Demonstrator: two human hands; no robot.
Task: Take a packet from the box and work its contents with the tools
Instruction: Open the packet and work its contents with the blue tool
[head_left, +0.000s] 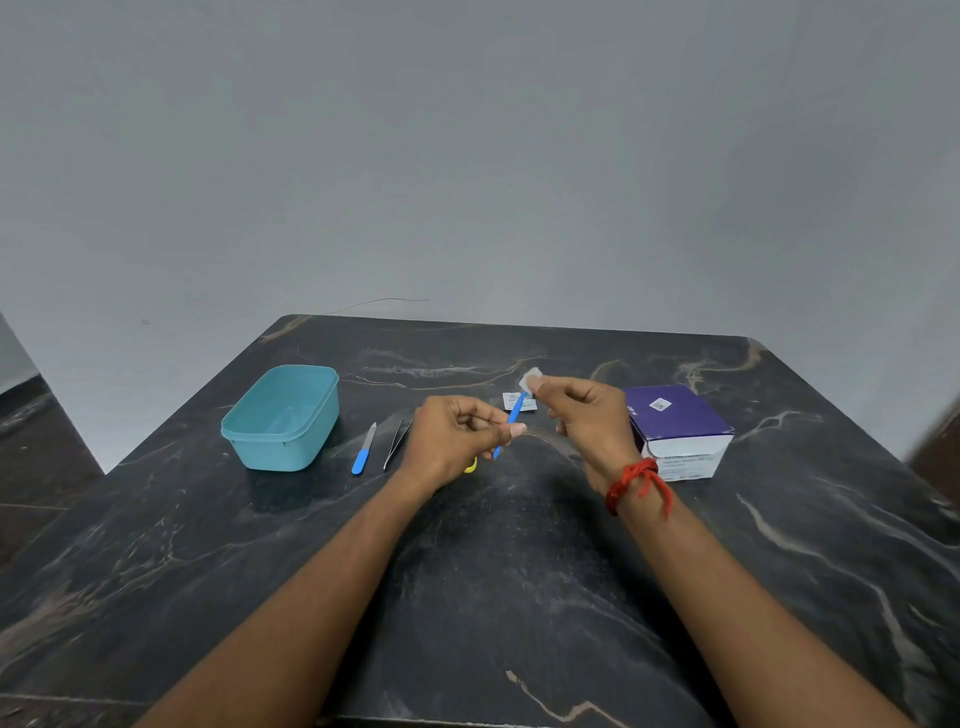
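My left hand (457, 436) pinches a thin blue-handled tool (511, 418) that slants up to the right. Its upper end meets a small white pad (531, 379), which my right hand (587, 415) pinches between thumb and fingertips above the table. An opened white packet (519, 401) lies flat on the table just behind the hands. The purple and white box (678, 428) stands to the right of my right hand.
On the dark marble table (467, 597), a teal plastic tub (283, 415) stands at the left. A second blue-handled tool (363, 449) and metal tweezers (397, 441) lie between the tub and my left hand. Something yellow (470, 465) peeks out under my left hand.
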